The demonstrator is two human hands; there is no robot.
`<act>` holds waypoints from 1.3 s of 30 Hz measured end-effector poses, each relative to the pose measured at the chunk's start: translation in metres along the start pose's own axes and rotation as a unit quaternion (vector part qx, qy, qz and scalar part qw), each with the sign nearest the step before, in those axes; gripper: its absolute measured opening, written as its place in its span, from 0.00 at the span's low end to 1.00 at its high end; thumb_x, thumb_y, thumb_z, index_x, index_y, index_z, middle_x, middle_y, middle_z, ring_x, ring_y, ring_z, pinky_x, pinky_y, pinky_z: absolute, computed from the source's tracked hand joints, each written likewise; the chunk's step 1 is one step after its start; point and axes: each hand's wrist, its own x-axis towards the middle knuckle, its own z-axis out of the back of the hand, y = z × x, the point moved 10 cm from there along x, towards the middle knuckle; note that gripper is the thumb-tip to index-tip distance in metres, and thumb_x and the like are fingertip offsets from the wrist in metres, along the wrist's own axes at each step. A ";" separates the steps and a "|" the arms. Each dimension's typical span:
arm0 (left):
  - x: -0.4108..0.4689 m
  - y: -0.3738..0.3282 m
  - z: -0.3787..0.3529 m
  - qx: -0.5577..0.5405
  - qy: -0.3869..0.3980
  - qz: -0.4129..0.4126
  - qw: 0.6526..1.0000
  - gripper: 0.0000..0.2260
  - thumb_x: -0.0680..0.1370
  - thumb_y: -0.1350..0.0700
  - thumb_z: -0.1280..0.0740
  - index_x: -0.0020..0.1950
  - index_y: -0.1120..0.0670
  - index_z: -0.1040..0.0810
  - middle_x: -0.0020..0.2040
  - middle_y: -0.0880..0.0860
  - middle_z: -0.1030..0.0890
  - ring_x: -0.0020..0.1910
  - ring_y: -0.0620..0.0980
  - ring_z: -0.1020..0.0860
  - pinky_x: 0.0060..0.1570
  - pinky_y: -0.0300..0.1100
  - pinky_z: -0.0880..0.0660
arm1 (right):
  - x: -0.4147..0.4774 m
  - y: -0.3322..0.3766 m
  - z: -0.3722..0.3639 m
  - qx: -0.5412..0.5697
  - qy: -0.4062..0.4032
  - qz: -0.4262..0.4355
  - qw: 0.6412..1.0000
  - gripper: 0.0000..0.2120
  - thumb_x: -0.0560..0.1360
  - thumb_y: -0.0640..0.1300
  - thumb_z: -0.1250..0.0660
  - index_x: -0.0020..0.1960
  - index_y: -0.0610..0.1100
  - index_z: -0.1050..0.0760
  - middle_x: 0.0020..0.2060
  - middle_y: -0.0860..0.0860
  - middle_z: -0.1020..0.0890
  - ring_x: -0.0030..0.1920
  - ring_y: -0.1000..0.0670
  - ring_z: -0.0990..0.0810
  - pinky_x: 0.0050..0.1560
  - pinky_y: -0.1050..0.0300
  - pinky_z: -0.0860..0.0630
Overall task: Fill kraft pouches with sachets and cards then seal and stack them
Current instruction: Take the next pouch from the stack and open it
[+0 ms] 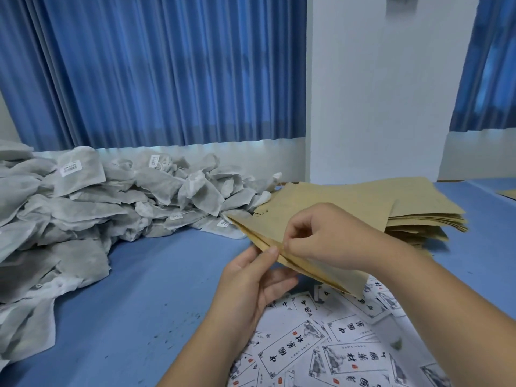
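Both hands hold one flat kraft pouch [321,272] above the blue table, its open edge facing me. My left hand [251,286] grips the near lip, thumb on top. My right hand [324,236] pinches the upper lip with thumb and fingertips, so the mouth is slightly parted. A stack of empty kraft pouches [405,208] lies just behind my right hand. A big heap of grey-white sachets [83,208] covers the left side of the table. White printed cards [321,350] lie scattered under my forearms at the lower right.
The blue table top [145,297] shows between the sachet heap and the cards. Blue curtains [156,71] and a white wall [377,93] stand behind the table. Another kraft sheet's corner [508,194] shows at the far right edge.
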 end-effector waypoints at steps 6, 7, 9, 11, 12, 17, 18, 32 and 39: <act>-0.003 0.000 0.002 0.102 -0.053 -0.004 0.993 0.06 0.76 0.66 0.36 0.50 0.63 0.20 0.45 0.66 0.17 0.43 0.62 0.16 0.38 0.44 0.19 | -0.004 0.025 -0.010 -0.137 -0.004 0.049 0.989 0.05 0.67 0.45 0.33 0.33 0.48 0.25 0.31 0.54 0.21 0.34 0.56 0.24 0.33 0.62 0.28; -0.005 0.001 0.001 0.097 -0.058 -0.001 0.994 0.07 0.76 0.65 0.36 0.51 0.63 0.21 0.46 0.67 0.17 0.44 0.63 0.17 0.38 0.45 0.19 | -0.004 0.028 -0.013 -0.151 -0.004 0.058 0.987 0.06 0.67 0.45 0.33 0.32 0.48 0.26 0.31 0.55 0.22 0.34 0.56 0.25 0.32 0.63 0.30; -0.007 0.001 0.000 0.083 -0.062 0.004 0.995 0.09 0.77 0.65 0.39 0.53 0.64 0.22 0.46 0.66 0.17 0.44 0.62 0.16 0.39 0.47 0.19 | -0.004 0.033 -0.017 -0.169 -0.003 0.068 0.983 0.07 0.67 0.45 0.34 0.32 0.49 0.28 0.31 0.56 0.23 0.34 0.57 0.26 0.31 0.64 0.31; -0.007 0.000 0.000 0.065 -0.064 0.005 0.996 0.09 0.77 0.65 0.41 0.53 0.65 0.23 0.44 0.65 0.17 0.42 0.60 0.16 0.39 0.49 0.19 | -0.005 0.035 -0.017 -0.178 -0.010 0.072 0.981 0.07 0.68 0.45 0.34 0.32 0.49 0.29 0.32 0.56 0.24 0.34 0.57 0.26 0.32 0.63 0.32; -0.008 0.000 -0.001 0.059 -0.064 0.005 0.996 0.09 0.77 0.66 0.41 0.52 0.66 0.23 0.43 0.65 0.17 0.42 0.59 0.16 0.41 0.50 0.18 | -0.005 0.036 -0.016 -0.179 -0.013 0.073 0.981 0.07 0.68 0.46 0.34 0.32 0.49 0.29 0.32 0.55 0.24 0.35 0.56 0.26 0.33 0.62 0.31; -0.008 0.001 -0.001 0.066 -0.063 0.008 0.996 0.11 0.78 0.67 0.43 0.55 0.65 0.23 0.46 0.64 0.16 0.46 0.59 0.16 0.46 0.53 0.19 | -0.006 0.035 -0.017 -0.182 -0.016 0.071 0.981 0.08 0.68 0.45 0.35 0.32 0.50 0.31 0.33 0.55 0.25 0.36 0.56 0.27 0.36 0.60 0.30; -0.008 0.001 -0.002 0.067 -0.061 0.007 0.996 0.12 0.78 0.67 0.43 0.55 0.65 0.22 0.47 0.64 0.16 0.47 0.60 0.16 0.46 0.53 0.18 | -0.006 0.035 -0.017 -0.180 -0.017 0.071 0.981 0.08 0.68 0.45 0.35 0.32 0.50 0.31 0.33 0.55 0.25 0.36 0.55 0.27 0.36 0.60 0.30; -0.010 0.002 0.011 -0.009 -0.123 0.010 0.992 0.10 0.72 0.70 0.46 0.40 0.64 0.26 0.29 0.58 0.22 0.29 0.53 0.21 0.34 0.50 0.20 | -0.009 0.037 -0.031 -0.209 0.040 0.047 0.976 0.10 0.69 0.56 0.32 0.39 0.50 0.25 0.40 0.55 0.24 0.41 0.55 0.25 0.41 0.55 0.25; -0.010 0.007 0.008 -0.002 -0.098 0.020 0.995 0.12 0.76 0.68 0.46 0.52 0.65 0.24 0.40 0.62 0.16 0.37 0.58 0.16 0.34 0.47 0.19 | -0.007 0.029 -0.030 -0.197 0.058 0.029 0.978 0.11 0.73 0.51 0.31 0.35 0.51 0.28 0.39 0.54 0.23 0.42 0.51 0.24 0.42 0.55 0.25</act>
